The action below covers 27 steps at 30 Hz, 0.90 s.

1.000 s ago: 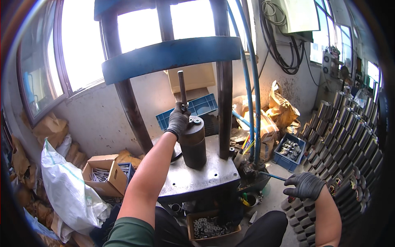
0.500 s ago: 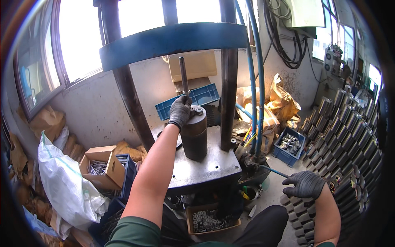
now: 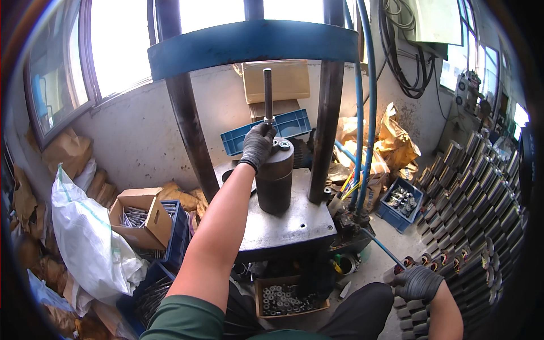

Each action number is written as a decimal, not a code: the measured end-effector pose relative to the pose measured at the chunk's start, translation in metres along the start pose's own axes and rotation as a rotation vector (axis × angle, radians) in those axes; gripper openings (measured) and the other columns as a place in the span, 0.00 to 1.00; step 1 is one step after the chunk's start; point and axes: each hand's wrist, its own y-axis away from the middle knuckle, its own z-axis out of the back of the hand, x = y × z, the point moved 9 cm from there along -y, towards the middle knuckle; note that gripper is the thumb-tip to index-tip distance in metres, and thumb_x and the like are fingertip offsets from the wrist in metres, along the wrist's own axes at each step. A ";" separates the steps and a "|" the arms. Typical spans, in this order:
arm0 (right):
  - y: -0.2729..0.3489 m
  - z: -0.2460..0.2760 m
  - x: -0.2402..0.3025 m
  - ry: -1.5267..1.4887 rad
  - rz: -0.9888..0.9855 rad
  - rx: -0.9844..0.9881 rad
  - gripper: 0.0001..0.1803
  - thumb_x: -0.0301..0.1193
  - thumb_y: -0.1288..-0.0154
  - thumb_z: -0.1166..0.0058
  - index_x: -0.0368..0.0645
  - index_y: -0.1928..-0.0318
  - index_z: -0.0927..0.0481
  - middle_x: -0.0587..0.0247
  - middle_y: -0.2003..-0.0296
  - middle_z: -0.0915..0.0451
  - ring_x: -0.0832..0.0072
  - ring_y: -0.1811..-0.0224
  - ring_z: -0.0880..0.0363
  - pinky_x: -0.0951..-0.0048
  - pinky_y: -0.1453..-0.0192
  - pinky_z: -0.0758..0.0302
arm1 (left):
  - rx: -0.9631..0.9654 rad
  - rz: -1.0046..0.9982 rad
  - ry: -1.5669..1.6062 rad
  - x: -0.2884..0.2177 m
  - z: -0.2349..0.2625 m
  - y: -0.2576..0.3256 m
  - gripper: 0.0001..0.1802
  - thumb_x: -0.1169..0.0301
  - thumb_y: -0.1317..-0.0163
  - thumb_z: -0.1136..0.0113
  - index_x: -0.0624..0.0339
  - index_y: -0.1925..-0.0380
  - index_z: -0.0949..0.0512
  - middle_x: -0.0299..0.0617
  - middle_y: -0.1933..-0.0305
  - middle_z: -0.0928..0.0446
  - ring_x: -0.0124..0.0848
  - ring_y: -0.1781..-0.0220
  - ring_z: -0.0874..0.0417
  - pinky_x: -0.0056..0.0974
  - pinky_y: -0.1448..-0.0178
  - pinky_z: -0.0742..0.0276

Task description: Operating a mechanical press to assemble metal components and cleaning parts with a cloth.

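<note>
My left hand [image 3: 258, 144], in a dark grey glove, rests on top of a dark steel cylinder [image 3: 275, 184] that stands on the press table [image 3: 294, 226]. Its fingers close around the base of a thin upright steel rod [image 3: 267, 93] rising from the cylinder's top. A small ring-shaped part [image 3: 284, 144] lies on the cylinder's top beside the fingers. My right hand [image 3: 418, 282], also gloved, is low at the right, gripping the end of a long thin lever [image 3: 382, 246] that runs out from the press base.
The blue crossbeam [image 3: 255, 42] and two dark columns [image 3: 184, 124] frame the press. Rows of steel cylinders [image 3: 476, 198] are stacked at the right. A blue bin of parts [image 3: 399, 201], a cardboard box of rods [image 3: 139, 218], a white sack [image 3: 85, 238] and a box of rings [image 3: 286, 297] surround it.
The view has tilted down and closer. My left hand stays at the rod on the cylinder's top. My right hand keeps its grip on the lever.
</note>
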 end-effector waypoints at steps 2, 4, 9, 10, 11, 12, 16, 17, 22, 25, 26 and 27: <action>0.006 -0.021 -0.010 -0.063 -0.028 -0.072 0.15 0.45 0.35 0.45 0.48 0.64 0.13 0.56 0.68 0.14 0.52 0.61 0.13 0.50 0.54 0.18 | -0.024 0.004 -0.078 -0.021 0.006 0.012 0.13 0.64 0.25 0.36 0.58 0.47 0.16 0.40 0.57 0.13 0.28 0.57 0.17 0.37 0.47 0.20; 0.011 -0.037 -0.015 -0.063 0.019 -0.148 0.14 0.45 0.35 0.44 0.50 0.66 0.14 0.57 0.71 0.15 0.51 0.65 0.14 0.50 0.58 0.18 | -0.034 -0.026 -0.133 -0.030 0.009 0.014 0.13 0.63 0.26 0.36 0.58 0.48 0.15 0.42 0.57 0.13 0.29 0.57 0.16 0.38 0.47 0.20; 0.015 -0.017 -0.005 -0.010 -0.044 -0.298 0.16 0.47 0.35 0.42 0.50 0.68 0.16 0.56 0.73 0.16 0.50 0.67 0.14 0.50 0.61 0.19 | -0.019 0.028 -0.057 -0.031 0.011 0.016 0.13 0.64 0.26 0.36 0.59 0.49 0.15 0.43 0.58 0.13 0.30 0.57 0.16 0.37 0.46 0.21; 0.013 -0.016 -0.004 -0.007 -0.044 -0.294 0.16 0.47 0.35 0.42 0.50 0.68 0.16 0.56 0.73 0.16 0.50 0.67 0.14 0.50 0.61 0.19 | -0.021 0.032 -0.055 -0.026 0.011 0.014 0.13 0.64 0.26 0.36 0.59 0.49 0.15 0.43 0.58 0.13 0.30 0.57 0.16 0.37 0.46 0.21; 0.011 -0.017 -0.005 0.017 -0.055 -0.281 0.16 0.48 0.35 0.41 0.49 0.68 0.16 0.55 0.74 0.16 0.50 0.67 0.14 0.50 0.61 0.19 | -0.030 0.018 -0.049 -0.023 0.012 0.013 0.13 0.64 0.26 0.36 0.59 0.49 0.15 0.42 0.58 0.13 0.30 0.57 0.16 0.37 0.46 0.21; 0.011 -0.017 -0.006 0.039 -0.068 -0.268 0.16 0.48 0.35 0.41 0.49 0.68 0.16 0.55 0.74 0.16 0.50 0.67 0.14 0.50 0.61 0.19 | -0.035 0.003 -0.044 -0.026 0.012 0.014 0.13 0.64 0.26 0.36 0.59 0.49 0.15 0.42 0.58 0.13 0.30 0.57 0.16 0.37 0.45 0.22; 0.011 -0.005 -0.004 -0.040 -0.072 -0.296 0.18 0.48 0.35 0.42 0.47 0.69 0.17 0.53 0.74 0.16 0.50 0.67 0.14 0.50 0.61 0.19 | -0.027 0.019 -0.091 -0.035 0.012 0.018 0.13 0.63 0.26 0.35 0.58 0.49 0.15 0.43 0.58 0.12 0.31 0.57 0.15 0.38 0.45 0.22; 0.011 -0.010 -0.007 -0.002 -0.041 -0.301 0.18 0.48 0.35 0.42 0.47 0.70 0.17 0.53 0.74 0.16 0.50 0.67 0.14 0.50 0.61 0.19 | -0.021 0.027 -0.094 -0.037 0.012 0.019 0.14 0.60 0.28 0.35 0.56 0.50 0.14 0.47 0.54 0.13 0.41 0.52 0.15 0.43 0.44 0.21; 0.009 -0.016 -0.012 0.066 -0.035 -0.224 0.17 0.49 0.35 0.44 0.49 0.69 0.15 0.54 0.74 0.15 0.51 0.66 0.14 0.51 0.60 0.19 | -0.044 -0.003 -0.160 -0.040 0.017 0.021 0.16 0.57 0.29 0.36 0.53 0.50 0.14 0.51 0.51 0.14 0.51 0.46 0.14 0.50 0.41 0.21; 0.008 -0.009 -0.006 0.013 -0.031 -0.207 0.16 0.48 0.35 0.44 0.52 0.65 0.12 0.55 0.73 0.14 0.52 0.66 0.13 0.52 0.59 0.18 | -0.030 0.029 -0.059 -0.029 0.014 0.016 0.16 0.57 0.29 0.36 0.53 0.50 0.14 0.52 0.51 0.14 0.51 0.46 0.14 0.50 0.41 0.21; 0.008 -0.006 -0.003 -0.008 -0.017 -0.220 0.16 0.47 0.35 0.44 0.52 0.64 0.11 0.56 0.72 0.14 0.53 0.66 0.13 0.52 0.59 0.17 | -0.034 0.033 -0.060 -0.026 0.015 0.016 0.16 0.57 0.29 0.36 0.53 0.50 0.14 0.52 0.51 0.14 0.51 0.46 0.14 0.50 0.41 0.21; 0.009 -0.004 -0.003 -0.030 -0.010 -0.232 0.16 0.47 0.35 0.44 0.52 0.63 0.11 0.56 0.71 0.13 0.53 0.66 0.13 0.53 0.58 0.17 | -0.028 0.034 -0.089 -0.031 0.014 0.018 0.16 0.57 0.30 0.36 0.52 0.50 0.14 0.52 0.50 0.14 0.51 0.45 0.14 0.50 0.41 0.21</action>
